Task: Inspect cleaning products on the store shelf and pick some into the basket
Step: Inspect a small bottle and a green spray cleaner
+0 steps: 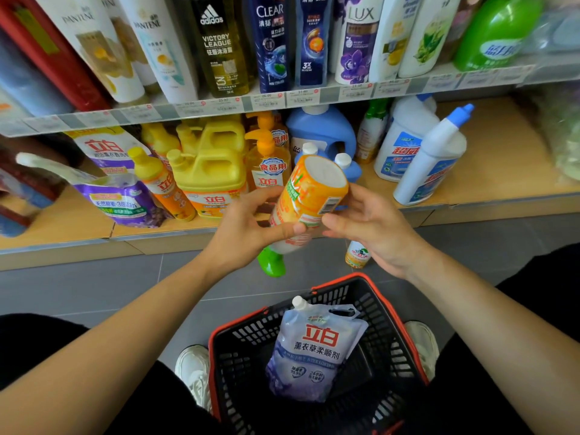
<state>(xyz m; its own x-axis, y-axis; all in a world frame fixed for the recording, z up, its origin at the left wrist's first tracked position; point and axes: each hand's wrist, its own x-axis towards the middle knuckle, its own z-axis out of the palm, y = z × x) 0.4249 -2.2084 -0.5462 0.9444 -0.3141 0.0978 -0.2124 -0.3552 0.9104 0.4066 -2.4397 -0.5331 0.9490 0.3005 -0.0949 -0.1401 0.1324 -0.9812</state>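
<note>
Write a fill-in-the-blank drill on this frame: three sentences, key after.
1. The left hand grips an orange bottle turned so that its ____ cap points down.
2. In the basket lies ____ product, a lavender pouch.
3. The black bottle on the upper shelf bears the brand name ____.

Missing words: green; one; adidas.

The white bottle point(157, 48) reads PANTENE, the dark bottle point(216, 48) adidas VICTORY LEAGUE, the pouch point(314, 350) 立白.
</note>
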